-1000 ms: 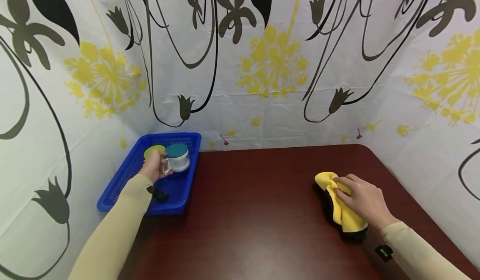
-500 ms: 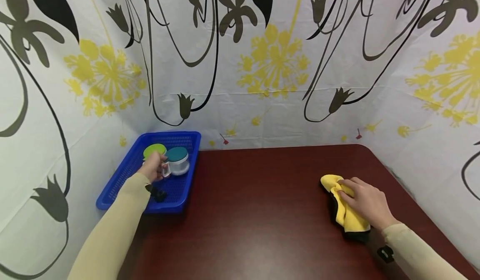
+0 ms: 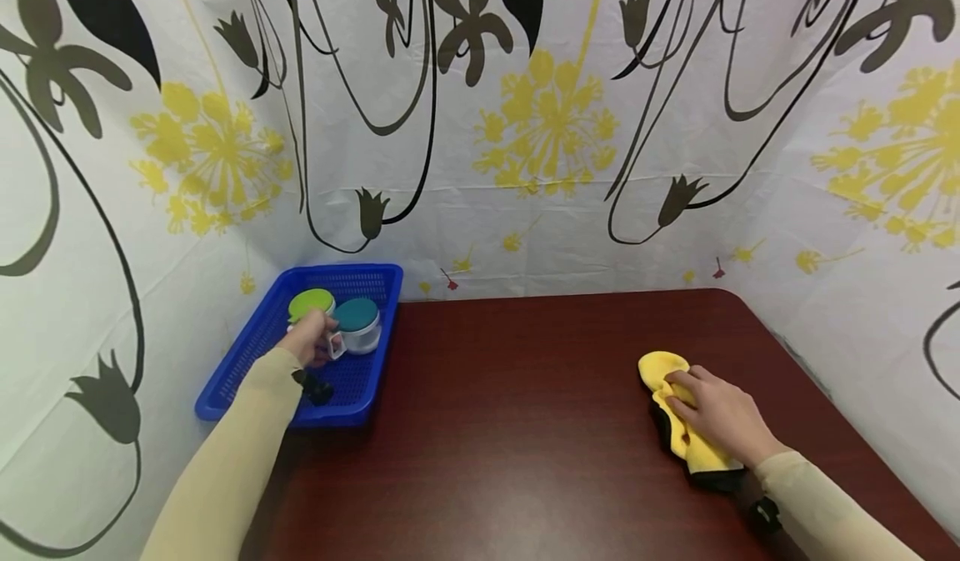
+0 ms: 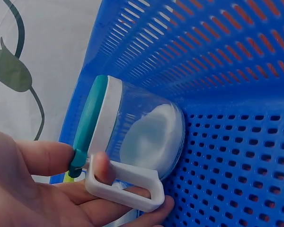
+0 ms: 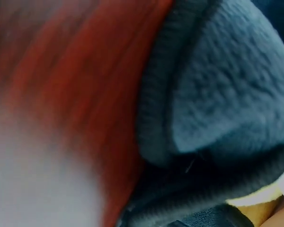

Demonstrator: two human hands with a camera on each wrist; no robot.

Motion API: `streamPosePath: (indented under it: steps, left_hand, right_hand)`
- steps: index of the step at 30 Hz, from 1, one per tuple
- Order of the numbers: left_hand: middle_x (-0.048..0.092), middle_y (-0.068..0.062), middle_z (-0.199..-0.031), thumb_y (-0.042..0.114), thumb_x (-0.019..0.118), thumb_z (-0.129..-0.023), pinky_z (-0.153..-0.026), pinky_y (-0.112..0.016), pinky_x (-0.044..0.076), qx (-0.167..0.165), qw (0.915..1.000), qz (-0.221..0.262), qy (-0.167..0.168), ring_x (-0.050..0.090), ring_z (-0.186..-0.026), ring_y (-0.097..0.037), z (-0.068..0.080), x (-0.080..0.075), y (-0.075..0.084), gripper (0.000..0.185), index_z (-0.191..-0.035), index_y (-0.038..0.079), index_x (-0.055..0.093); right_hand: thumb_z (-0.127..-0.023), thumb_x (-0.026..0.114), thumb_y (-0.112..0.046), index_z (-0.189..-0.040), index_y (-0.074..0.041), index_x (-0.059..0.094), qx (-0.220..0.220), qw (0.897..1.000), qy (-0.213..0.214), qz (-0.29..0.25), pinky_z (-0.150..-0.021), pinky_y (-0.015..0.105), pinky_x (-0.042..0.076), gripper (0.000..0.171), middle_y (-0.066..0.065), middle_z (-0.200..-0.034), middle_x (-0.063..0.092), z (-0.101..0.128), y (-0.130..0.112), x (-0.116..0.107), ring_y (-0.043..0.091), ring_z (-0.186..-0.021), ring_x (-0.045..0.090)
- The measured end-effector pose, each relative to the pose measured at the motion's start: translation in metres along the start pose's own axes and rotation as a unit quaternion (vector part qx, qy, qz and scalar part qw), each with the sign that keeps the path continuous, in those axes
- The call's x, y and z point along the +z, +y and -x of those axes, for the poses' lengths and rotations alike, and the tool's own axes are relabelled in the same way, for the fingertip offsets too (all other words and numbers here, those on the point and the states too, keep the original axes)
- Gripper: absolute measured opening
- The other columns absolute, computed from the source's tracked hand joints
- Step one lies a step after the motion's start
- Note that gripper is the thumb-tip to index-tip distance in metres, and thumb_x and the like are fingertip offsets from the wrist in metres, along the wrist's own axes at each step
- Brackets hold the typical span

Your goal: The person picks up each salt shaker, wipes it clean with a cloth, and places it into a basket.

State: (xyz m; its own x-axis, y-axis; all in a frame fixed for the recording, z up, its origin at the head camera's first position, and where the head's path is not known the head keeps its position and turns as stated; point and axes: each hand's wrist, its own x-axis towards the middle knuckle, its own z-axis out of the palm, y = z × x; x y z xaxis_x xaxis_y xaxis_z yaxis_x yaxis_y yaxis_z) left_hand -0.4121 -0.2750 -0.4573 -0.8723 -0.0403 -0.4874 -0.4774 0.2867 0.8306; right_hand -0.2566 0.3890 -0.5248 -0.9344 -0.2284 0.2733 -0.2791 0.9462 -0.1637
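My left hand reaches into a blue plastic basket at the left and grips a clear jar by its white handle. The jar has a teal lid and white contents. In the left wrist view, the thumb presses the lid's tab and a finger passes through the handle; the jar's base is right at the basket floor. Beside it stands a second jar with a lime-green lid, partly hidden by the hand. On the right, my right hand grips a crumpled yellow cloth with a dark grey underside.
The dark red-brown table carries both basket and cloth. A white curtain with flower prints closes off the back and both sides, and the basket stands close to it at the back left.
The teal-lidded jar has come slightly nearer and lower in the basket, showing more of the lime-green lid. My right hand has shifted the cloth a little right and nearer, changing its folds.
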Motion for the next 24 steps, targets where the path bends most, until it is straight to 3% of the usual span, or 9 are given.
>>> streamPosePath:
  steps: [3,7,10,14,20,24]
  left_hand:
    - [0.063,-0.011,-0.086,0.02,0.034,-0.102,-0.101,-0.059,0.036,0.003,0.9998,-0.017,0.003,0.058,-0.1,-0.043,0.001,0.0,-0.001,0.027,-0.107,0.0,0.051]
    - [0.059,-0.021,-0.109,0.02,0.035,-0.101,-0.105,-0.062,0.034,0.017,0.9994,-0.03,0.01,0.056,-0.111,-0.048,0.002,0.001,-0.002,0.039,-0.128,-0.006,0.046]
    - [0.055,-0.025,-0.121,0.019,0.038,-0.1,-0.104,-0.06,0.038,0.024,0.9992,-0.024,0.021,0.057,-0.113,-0.047,0.003,0.001,-0.002,0.044,-0.136,-0.006,0.043]
    - [0.055,-0.026,-0.124,0.021,0.043,-0.1,-0.099,-0.055,0.044,0.034,0.9983,-0.031,0.035,0.058,-0.111,-0.044,0.009,0.0,-0.003,0.043,-0.133,-0.006,0.046]
    - [0.055,-0.029,-0.128,0.023,0.051,-0.098,-0.095,-0.053,0.047,0.071,0.9895,-0.097,0.08,0.056,-0.114,-0.045,0.025,-0.006,-0.003,0.049,-0.134,-0.009,0.048]
    - [0.062,-0.023,-0.105,0.024,0.051,-0.096,-0.08,-0.047,0.052,0.093,0.9793,-0.148,0.101,0.062,-0.095,-0.038,0.032,-0.01,0.006,0.035,-0.115,-0.005,0.056]
  right_hand:
    - [-0.091,0.075,-0.03,-0.119,-0.018,0.067,-0.019,1.0,0.006,0.009,-0.047,0.028,0.036,0.032,0.0,-0.099,0.056,0.001,-0.003,0.003,0.006,-0.061,0.044]
    - [-0.089,0.076,-0.029,-0.117,-0.016,0.068,-0.038,0.999,0.02,0.02,-0.048,0.027,0.036,0.032,-0.003,-0.094,0.052,0.003,-0.005,0.004,0.006,-0.063,0.042]
    - [-0.088,0.077,-0.029,-0.117,-0.015,0.068,-0.042,0.999,0.019,0.022,-0.049,0.026,0.037,0.033,-0.003,-0.095,0.052,0.004,-0.006,0.004,0.006,-0.064,0.042]
    - [-0.089,0.076,-0.031,-0.12,-0.014,0.067,-0.04,0.999,-0.001,0.025,-0.052,0.027,0.04,0.036,0.0,-0.099,0.055,0.003,-0.007,0.0,0.006,-0.067,0.046]
    - [-0.092,0.073,-0.035,-0.126,-0.013,0.066,-0.032,0.998,-0.045,0.019,-0.055,0.032,0.044,0.041,0.005,-0.107,0.06,-0.003,-0.011,-0.014,0.009,-0.073,0.054]
    - [-0.092,0.073,-0.037,-0.125,-0.014,0.068,-0.014,0.999,-0.033,0.021,-0.052,0.032,0.043,0.04,0.008,-0.11,0.062,-0.003,-0.015,-0.025,0.012,-0.075,0.058]
